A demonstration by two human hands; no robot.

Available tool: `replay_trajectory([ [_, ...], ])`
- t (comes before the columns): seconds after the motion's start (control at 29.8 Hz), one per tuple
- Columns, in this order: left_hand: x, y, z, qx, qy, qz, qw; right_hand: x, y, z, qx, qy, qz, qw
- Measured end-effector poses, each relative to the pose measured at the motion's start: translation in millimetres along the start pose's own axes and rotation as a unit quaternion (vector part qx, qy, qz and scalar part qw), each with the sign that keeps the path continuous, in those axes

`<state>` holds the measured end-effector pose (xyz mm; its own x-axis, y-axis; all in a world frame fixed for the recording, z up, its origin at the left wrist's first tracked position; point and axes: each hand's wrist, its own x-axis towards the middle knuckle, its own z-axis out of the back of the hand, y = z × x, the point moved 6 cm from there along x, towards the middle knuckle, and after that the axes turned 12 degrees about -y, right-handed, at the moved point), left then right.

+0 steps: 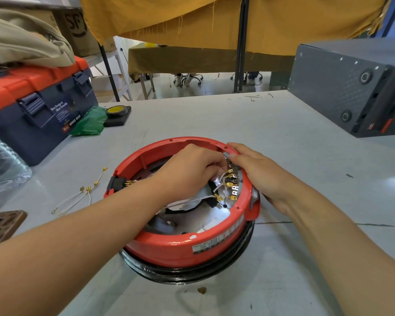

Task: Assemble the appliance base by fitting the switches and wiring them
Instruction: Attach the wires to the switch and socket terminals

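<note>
I am working over the red base (187, 245), which is sitting upturned on the table (283, 156) right in front of me. My left hand (189, 169) is reaching inside, fingers curled, pinching a white wire (219, 181) by the brass terminals (229, 184). My right hand (258, 172) is gripping the rim beside the switch. Spare wires (78, 197) are lying to the left, a toolbox (39, 110) further back
</note>
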<state>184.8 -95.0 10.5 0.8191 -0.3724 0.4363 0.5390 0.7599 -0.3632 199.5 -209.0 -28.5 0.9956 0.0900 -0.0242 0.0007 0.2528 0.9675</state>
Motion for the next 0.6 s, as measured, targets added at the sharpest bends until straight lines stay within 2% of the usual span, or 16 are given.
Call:
replay_trajectory([
  [0.2,-1,0,0,0.003,-0.001,0.004,1.000,0,2,2,-0.015,0.010,0.000,1.000],
  [0.37,-1,-3,1,-0.005,0.007,0.003,1.000,1,2,11,-0.096,0.036,-0.010,0.995],
  [0.6,2,-5,5,-0.011,0.013,0.014,1.000,3,8,23,-0.092,-0.002,0.016,0.996],
])
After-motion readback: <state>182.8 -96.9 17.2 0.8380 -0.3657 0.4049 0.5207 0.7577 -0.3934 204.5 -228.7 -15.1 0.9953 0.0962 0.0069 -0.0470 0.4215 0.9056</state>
